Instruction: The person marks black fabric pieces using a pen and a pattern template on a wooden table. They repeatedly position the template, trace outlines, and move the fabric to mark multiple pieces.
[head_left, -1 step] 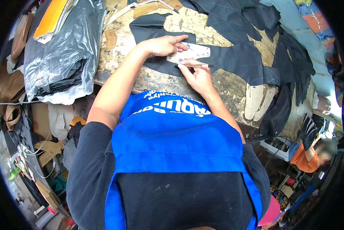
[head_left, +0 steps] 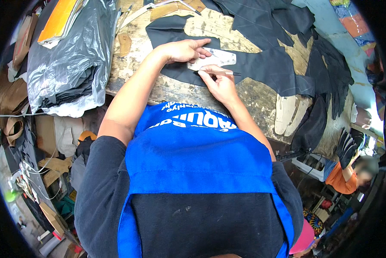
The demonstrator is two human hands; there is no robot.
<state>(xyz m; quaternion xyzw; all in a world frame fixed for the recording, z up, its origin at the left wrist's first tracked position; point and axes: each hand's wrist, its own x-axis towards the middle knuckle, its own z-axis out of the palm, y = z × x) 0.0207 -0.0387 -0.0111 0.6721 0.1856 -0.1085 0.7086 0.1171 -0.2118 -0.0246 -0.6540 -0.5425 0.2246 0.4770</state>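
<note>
the left hand lies at the upper left of a white flat template, index finger stretched out, the others loosely bent over its edge, gripping nothing. the template rests on black sheet material spread over a worn wooden table. the right hand, just below the template, pinches a slim pen between thumb and fingers; whether its tip touches the sheet, i cannot tell.

From the wearer's head, 1 fisheye view faces down, the blue apron close at centre, the workbench farther off at upper centre.
</note>
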